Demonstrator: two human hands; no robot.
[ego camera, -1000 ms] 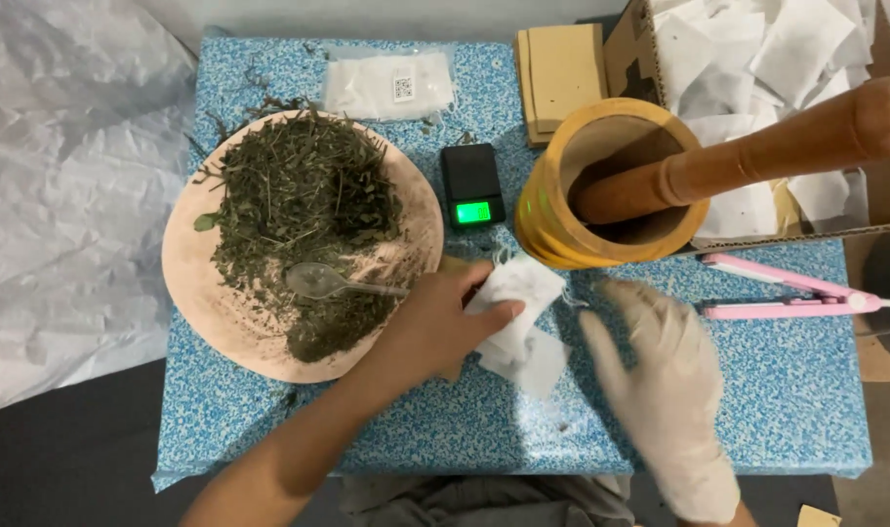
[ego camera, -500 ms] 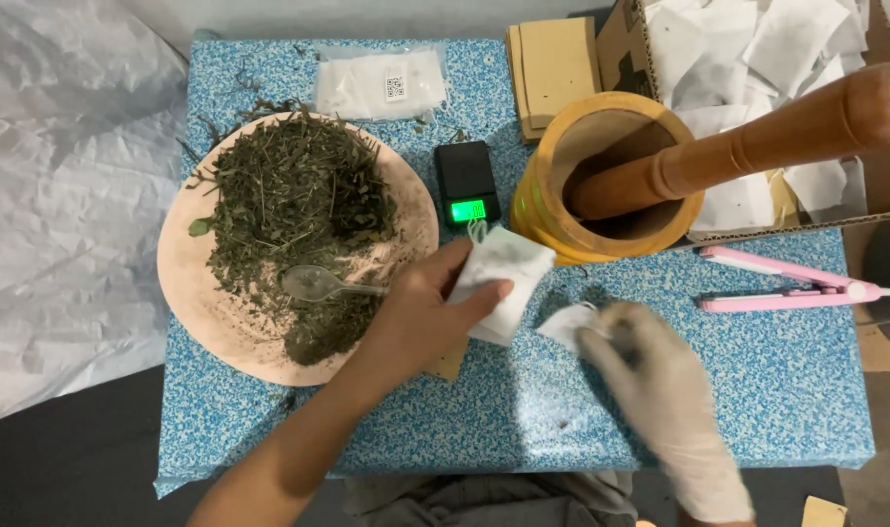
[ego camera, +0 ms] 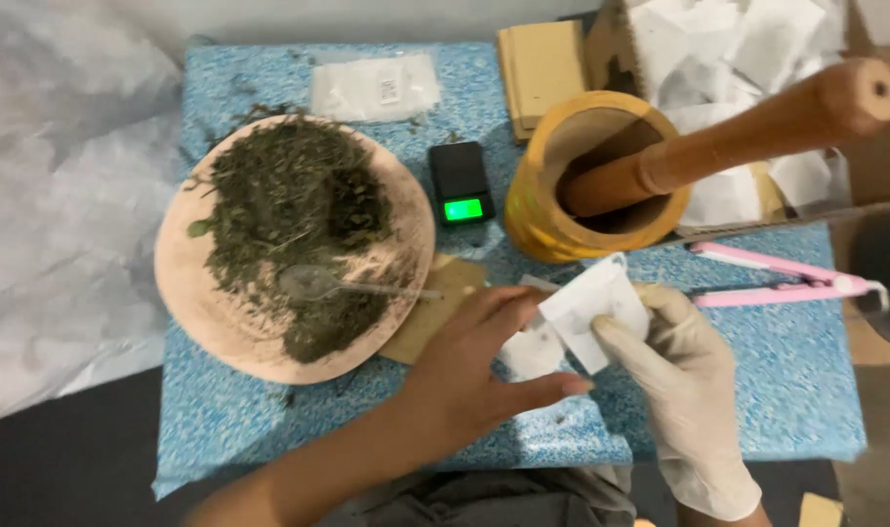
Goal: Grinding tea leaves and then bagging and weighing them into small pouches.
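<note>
**Head view: two hands meet over small white sachets**

Head view looks down on a blue speckled worktop (ego camera: 787, 390). The bare left hand (ego camera: 474, 376) lies near the frame's centre, fingers spread loosely and narrowed towards a small white sachet (ego camera: 531, 351) that rests under its fingertips. Whether it grips that sachet or only touches it, I cannot tell. At 3 o'clock from it, the gloved right hand (ego camera: 684, 371) pinches a second white sachet (ego camera: 593, 303) between thumb and fingers, holding it tilted just above the worktop; the two sachets touch or overlap.

At 10 o'clock from the hands sits a round wooden plate (ego camera: 196, 312) heaped with dried green herb (ego camera: 289, 215), a clear spoon (ego camera: 313, 283) lying on it. A brown card piece (ego camera: 435, 312) peeks out between plate and left hand. At 12 o'clock stands a small black scale (ego camera: 461, 181) with a lit green display, and beside it, at 1 o'clock, a yellow wooden mortar (ego camera: 533, 220) holding a leaning pestle (ego camera: 757, 132). A pink sealing tool (ego camera: 787, 283) lies at 3 o'clock.
</note>
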